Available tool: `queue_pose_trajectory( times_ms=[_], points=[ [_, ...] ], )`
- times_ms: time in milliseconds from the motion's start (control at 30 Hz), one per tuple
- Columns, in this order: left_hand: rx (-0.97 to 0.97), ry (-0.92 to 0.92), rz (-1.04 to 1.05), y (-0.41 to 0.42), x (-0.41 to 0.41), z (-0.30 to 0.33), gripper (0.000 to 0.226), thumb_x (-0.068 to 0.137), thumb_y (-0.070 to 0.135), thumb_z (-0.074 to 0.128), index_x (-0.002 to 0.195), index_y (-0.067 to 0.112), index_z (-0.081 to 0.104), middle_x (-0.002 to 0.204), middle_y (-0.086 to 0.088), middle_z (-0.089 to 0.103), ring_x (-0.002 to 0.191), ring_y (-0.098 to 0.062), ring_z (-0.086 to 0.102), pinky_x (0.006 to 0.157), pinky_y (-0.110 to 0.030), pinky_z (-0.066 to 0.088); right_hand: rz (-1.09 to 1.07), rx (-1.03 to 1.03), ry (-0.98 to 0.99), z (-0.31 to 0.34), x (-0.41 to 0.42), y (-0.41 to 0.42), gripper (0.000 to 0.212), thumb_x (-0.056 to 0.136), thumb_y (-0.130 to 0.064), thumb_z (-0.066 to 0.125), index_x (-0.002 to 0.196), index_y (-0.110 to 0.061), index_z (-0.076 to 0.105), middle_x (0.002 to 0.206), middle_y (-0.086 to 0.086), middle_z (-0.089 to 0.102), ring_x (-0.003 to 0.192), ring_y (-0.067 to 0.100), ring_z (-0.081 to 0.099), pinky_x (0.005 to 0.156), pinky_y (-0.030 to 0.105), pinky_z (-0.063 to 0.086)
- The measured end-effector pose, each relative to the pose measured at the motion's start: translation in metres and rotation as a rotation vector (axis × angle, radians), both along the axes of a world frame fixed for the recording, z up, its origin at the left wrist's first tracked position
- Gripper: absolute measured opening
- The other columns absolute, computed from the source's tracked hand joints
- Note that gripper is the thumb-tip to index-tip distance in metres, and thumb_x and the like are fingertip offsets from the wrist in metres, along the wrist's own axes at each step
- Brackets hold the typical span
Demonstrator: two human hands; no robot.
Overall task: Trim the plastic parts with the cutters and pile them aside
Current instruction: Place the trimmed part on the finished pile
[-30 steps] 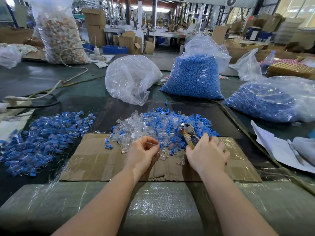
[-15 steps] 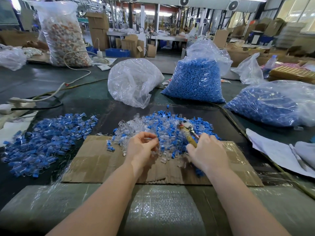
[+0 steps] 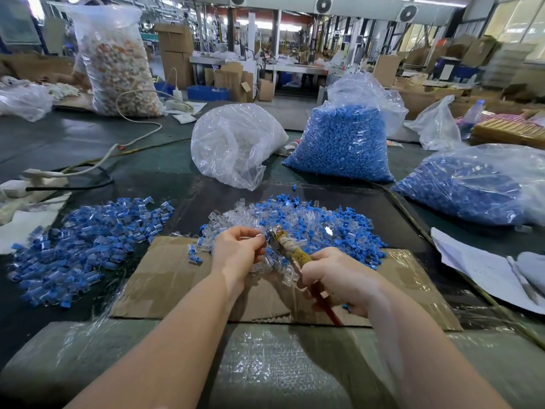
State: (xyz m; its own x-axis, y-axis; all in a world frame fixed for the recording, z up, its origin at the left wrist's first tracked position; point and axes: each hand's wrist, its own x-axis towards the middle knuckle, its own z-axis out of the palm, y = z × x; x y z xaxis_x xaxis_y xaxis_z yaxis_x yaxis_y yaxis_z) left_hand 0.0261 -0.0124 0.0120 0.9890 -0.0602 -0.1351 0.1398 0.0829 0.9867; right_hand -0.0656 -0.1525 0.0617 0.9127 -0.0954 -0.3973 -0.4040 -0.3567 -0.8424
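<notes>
Cutters [image 3: 290,246]: metal head and yellowish wrapped handles with a red lower grip, slanting up and to the left out of the right hand [image 3: 339,278], which is curled around the handles. The head meets a small clear plastic part [image 3: 259,236] pinched at the fingertips of the left hand [image 3: 236,252]. Heap of mixed clear and blue plastic parts [image 3: 295,219]: loose, directly beyond the two grips, spilling onto a cardboard sheet [image 3: 165,278]. Second pile of blue-and-clear parts [image 3: 82,246]: spread flat, well to the left of the left hand.
</notes>
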Motion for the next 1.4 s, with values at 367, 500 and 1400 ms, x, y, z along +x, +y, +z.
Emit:
queue_pose_trajectory(
  times_ms=[367, 500, 1400],
  points=[
    [-0.031, -0.012, 0.071, -0.004, -0.001, 0.005, 0.014, 0.085, -0.004, 0.060, 0.077, 0.007, 0.060, 0.064, -0.007, 0.061, 0.049, -0.007, 0.057, 0.046, -0.014, 0.047, 0.108, -0.009, 0.075, 0.015, -0.004, 0.005, 0.019, 0.081, 0.008, 0.039, 0.085, -0.011, 0.039, 0.085, 0.012, 0.045, 0.071, 0.024, 0.047, 0.039, 0.015, 0.034],
    [-0.032, -0.013, 0.083, -0.003, -0.003, 0.006, 0.015, 0.085, -0.004, 0.060, 0.076, 0.008, 0.060, 0.064, -0.006, 0.061, 0.051, -0.009, 0.057, 0.047, -0.014, 0.049, 0.138, -0.015, 0.093, 0.016, -0.004, 0.006, 0.020, 0.081, 0.008, 0.040, 0.090, -0.010, 0.041, 0.086, 0.011, 0.045, 0.075, 0.024, 0.048, 0.050, 0.018, 0.039],
    [-0.033, 0.057, 0.078, -0.007, -0.006, 0.003, 0.012, 0.085, -0.005, 0.059, 0.078, 0.006, 0.061, 0.068, -0.008, 0.061, 0.056, -0.011, 0.055, 0.046, -0.014, 0.047, 0.164, -0.220, 0.003, 0.004, 0.002, 0.008, 0.019, 0.080, 0.000, 0.040, 0.073, -0.018, 0.042, 0.070, 0.006, 0.043, 0.064, 0.020, 0.041, 0.059, 0.034, 0.032]
  ],
)
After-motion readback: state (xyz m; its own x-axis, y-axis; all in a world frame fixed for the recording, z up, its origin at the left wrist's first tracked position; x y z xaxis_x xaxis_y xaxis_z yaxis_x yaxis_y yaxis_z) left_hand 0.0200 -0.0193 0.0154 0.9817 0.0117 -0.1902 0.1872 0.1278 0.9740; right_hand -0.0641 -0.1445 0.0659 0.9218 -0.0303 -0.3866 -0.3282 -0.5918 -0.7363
